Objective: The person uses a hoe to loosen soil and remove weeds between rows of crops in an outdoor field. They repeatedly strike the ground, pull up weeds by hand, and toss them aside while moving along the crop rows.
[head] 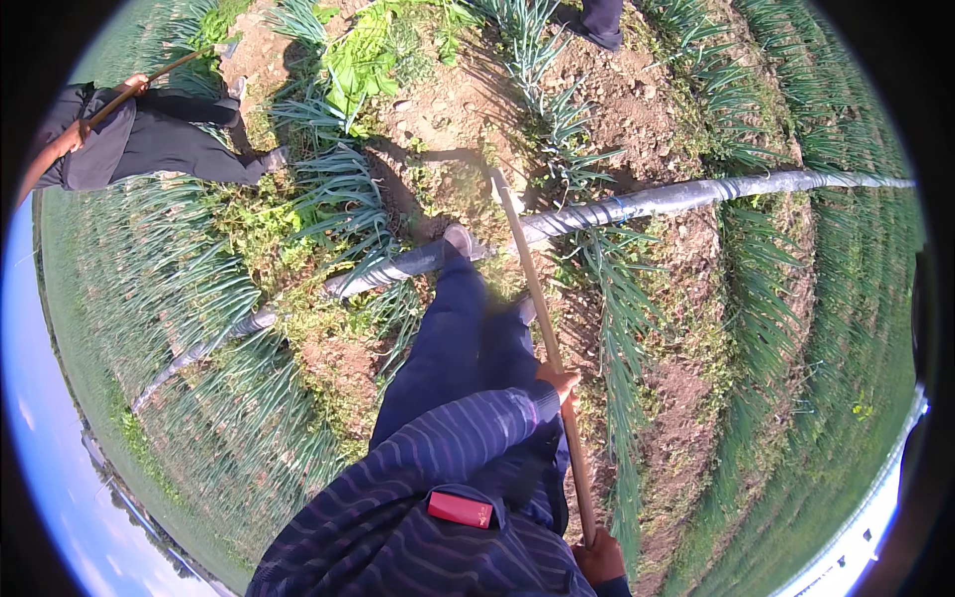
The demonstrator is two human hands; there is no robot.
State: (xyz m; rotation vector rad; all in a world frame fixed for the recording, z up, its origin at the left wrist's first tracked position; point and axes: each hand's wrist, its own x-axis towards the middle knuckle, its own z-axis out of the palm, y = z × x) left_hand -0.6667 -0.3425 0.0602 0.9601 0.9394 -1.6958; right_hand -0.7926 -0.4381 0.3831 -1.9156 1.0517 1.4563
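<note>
My left hand (pixel 559 382) is closed around the middle of a long wooden tool handle (pixel 543 321). Lower down, near its rear end, my right hand (pixel 600 558) grips the same handle. Its far end, apparently a hoe's head (pixel 498 183), is at the soil beyond my feet, just past a grey plastic irrigation hose; the blade is blurred and partly hidden. One shoe (pixel 459 240) is beside the hose, the other mostly hidden behind the handle. Rows of onion-like plants (pixel 347 190) grow on both sides, with low green weeds (pixel 418 175) between them.
The grey hose (pixel 664 200) crosses the rows. At upper left a co-worker (pixel 171 138) holds another long-handled tool (pixel 112 104). Another person's leg (pixel 603 22) shows at the top. Broad-leaved weeds (pixel 362 63) stand ahead, and clods (pixel 612 97) cover the soil between rows.
</note>
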